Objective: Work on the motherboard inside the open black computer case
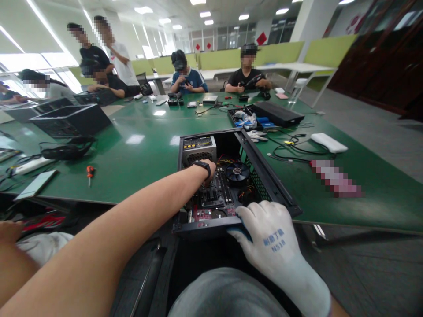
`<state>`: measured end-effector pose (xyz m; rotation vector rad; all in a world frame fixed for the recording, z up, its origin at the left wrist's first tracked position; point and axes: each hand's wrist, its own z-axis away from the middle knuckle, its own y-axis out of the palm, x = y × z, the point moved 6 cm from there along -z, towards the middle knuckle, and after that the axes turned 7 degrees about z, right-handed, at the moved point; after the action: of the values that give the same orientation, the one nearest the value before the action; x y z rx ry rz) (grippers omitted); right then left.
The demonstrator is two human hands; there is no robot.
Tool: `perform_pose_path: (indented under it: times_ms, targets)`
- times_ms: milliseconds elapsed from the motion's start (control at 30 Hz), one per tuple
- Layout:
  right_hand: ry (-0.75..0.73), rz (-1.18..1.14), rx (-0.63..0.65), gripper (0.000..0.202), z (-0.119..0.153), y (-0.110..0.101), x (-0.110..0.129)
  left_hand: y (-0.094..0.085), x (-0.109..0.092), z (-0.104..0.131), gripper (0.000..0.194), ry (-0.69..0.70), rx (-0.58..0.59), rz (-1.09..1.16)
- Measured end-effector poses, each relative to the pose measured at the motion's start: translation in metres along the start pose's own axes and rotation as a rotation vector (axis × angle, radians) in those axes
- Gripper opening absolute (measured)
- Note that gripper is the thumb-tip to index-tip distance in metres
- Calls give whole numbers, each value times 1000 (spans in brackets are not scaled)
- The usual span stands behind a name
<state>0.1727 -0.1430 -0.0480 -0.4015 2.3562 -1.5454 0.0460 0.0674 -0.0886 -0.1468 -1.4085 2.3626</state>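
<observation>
An open desktop computer case (203, 227) lies at the table's near edge with its inside facing up. My bare left hand (211, 168), with a black band at the wrist, reaches down into it beside the power supply (198, 144). Its fingers are hidden behind the wrist. Below that hand is the motherboard (214, 193), with the black round CPU fan (238, 172) to its right. My right hand (269, 229), in a white work glove, grips the near right part of the case's rim, thumb on the outer side and fingers over the top.
An orange screwdriver (90, 174) and a phone (37, 184) lie to the left. Another case (71, 121) stands behind them. Cables (291, 145), a white box (328, 143) and a black tray (236, 118) of gloves occupy the right. Several people sit or stand around the green table (142, 165).
</observation>
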Motion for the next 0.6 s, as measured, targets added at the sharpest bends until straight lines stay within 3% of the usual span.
perform_pose_path:
  times_ms: [133,600]
  targets:
    - [-1,5,5,31,0,0,0,-1,-2,1,76,19,-2,-30]
    - [-14,23,-25,30,1,0,1,0,0,-1,63,4,-29,5]
